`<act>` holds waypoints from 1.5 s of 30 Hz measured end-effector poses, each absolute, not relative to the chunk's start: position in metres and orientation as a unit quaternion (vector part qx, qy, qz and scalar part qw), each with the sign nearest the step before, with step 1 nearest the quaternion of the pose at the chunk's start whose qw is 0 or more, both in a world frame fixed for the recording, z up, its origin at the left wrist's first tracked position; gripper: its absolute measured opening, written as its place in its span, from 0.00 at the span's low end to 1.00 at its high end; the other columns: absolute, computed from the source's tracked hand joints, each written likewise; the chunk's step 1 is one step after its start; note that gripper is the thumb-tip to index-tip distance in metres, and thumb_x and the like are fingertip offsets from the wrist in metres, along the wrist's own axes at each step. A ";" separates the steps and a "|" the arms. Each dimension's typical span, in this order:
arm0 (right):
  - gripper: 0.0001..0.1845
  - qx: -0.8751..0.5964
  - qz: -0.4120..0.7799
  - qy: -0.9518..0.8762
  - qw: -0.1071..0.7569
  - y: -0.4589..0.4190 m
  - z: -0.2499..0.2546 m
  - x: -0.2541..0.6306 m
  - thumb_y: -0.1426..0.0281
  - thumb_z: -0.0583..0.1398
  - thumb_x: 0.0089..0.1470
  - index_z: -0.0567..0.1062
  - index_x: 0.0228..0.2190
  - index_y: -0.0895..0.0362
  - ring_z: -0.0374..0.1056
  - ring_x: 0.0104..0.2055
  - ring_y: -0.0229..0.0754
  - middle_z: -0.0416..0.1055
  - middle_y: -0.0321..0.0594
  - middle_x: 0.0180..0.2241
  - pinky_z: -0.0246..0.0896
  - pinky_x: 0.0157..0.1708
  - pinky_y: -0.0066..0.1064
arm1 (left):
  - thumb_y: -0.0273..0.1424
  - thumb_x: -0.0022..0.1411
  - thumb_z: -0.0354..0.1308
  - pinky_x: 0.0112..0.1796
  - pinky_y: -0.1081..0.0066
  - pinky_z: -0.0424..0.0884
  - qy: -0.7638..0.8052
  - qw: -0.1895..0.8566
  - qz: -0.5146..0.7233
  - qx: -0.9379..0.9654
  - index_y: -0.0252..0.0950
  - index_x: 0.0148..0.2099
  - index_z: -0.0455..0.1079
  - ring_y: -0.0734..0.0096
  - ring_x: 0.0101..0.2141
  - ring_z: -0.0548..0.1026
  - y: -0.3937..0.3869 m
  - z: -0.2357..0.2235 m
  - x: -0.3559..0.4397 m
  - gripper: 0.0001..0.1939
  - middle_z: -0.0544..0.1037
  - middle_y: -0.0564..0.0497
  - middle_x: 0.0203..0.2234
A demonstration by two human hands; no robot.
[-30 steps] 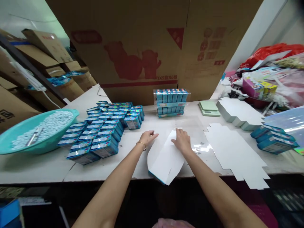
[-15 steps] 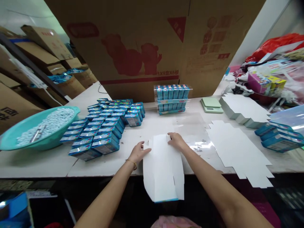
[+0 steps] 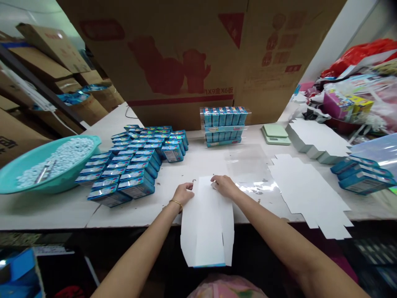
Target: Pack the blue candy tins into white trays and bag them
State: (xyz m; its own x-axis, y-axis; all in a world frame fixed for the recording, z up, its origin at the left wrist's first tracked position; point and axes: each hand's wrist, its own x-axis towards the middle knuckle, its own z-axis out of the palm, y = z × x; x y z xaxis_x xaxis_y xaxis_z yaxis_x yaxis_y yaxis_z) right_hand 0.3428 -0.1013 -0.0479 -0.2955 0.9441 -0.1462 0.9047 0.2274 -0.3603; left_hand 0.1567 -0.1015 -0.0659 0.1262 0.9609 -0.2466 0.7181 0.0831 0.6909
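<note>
A white cardboard box blank (image 3: 209, 223) lies lengthwise in front of me, its sides partly folded up and its near end over the table edge. A thin blue edge shows at that end. My left hand (image 3: 183, 194), with a bracelet at the wrist, grips the blank's far left side between thumb and curled fingers. At the far right corner, my right hand (image 3: 225, 186) pinches the folded edge, and its fingertips are partly hidden. More flat white blanks (image 3: 305, 186) lie to the right.
Rows of blue boxes (image 3: 136, 184) stand left, beside a teal basin (image 3: 56, 188) of pale blue pieces. A filled display tray (image 3: 223, 138) stands before a large carton (image 3: 186, 54). A green scale (image 3: 276, 140), stacked blanks (image 3: 319, 136) and more blue boxes (image 3: 366, 182) are right.
The near part of the blank has swung slightly left, and its sides sit a little differently. My right hand has shifted left along the far edge. The view has tilted slightly.
</note>
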 end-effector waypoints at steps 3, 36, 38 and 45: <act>0.15 -0.562 0.148 -0.814 0.000 -0.098 -0.044 0.335 0.77 0.50 0.48 0.69 0.38 0.54 0.66 0.36 0.40 0.71 0.41 0.34 0.55 0.30 0.26 | 0.19 0.40 0.49 0.39 0.72 0.67 0.624 0.330 0.195 0.681 0.35 0.37 0.70 0.70 0.36 0.71 -0.104 -0.069 0.152 0.19 0.75 0.52 0.32; 0.14 -0.608 0.290 -0.735 0.072 -0.121 -0.048 0.347 0.71 0.54 0.49 0.72 0.38 0.58 0.69 0.31 0.35 0.73 0.39 0.35 0.60 0.28 0.22 | 0.24 0.52 0.48 0.35 0.76 0.60 0.579 0.203 0.020 0.790 0.39 0.35 0.74 0.69 0.35 0.70 -0.111 -0.053 0.159 0.13 0.76 0.49 0.31; 0.12 -0.624 0.314 -0.708 0.098 -0.134 -0.052 0.348 0.73 0.53 0.48 0.76 0.32 0.57 0.68 0.34 0.36 0.74 0.37 0.32 0.59 0.30 0.22 | 0.27 0.53 0.49 0.33 0.76 0.60 0.566 0.219 0.024 0.794 0.39 0.31 0.74 0.69 0.34 0.70 -0.114 -0.053 0.164 0.11 0.76 0.49 0.28; 0.11 -0.617 0.299 -0.721 0.099 -0.108 -0.033 0.327 0.75 0.56 0.45 0.77 0.30 0.53 0.66 0.40 0.40 0.73 0.38 0.35 0.57 0.38 0.25 | 0.34 0.50 0.52 0.30 0.76 0.59 0.607 0.294 0.076 0.734 0.36 0.29 0.74 0.69 0.32 0.70 -0.102 -0.051 0.165 0.11 0.76 0.51 0.25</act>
State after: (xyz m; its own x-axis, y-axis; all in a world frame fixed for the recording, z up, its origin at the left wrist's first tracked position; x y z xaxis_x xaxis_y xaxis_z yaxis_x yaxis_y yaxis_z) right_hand 0.3271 -0.1080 -0.0335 -0.2193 0.9490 -0.2265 0.8308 0.0600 -0.5533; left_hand 0.1654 -0.1021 -0.0510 0.2509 0.9366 -0.2447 0.8468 -0.0899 0.5243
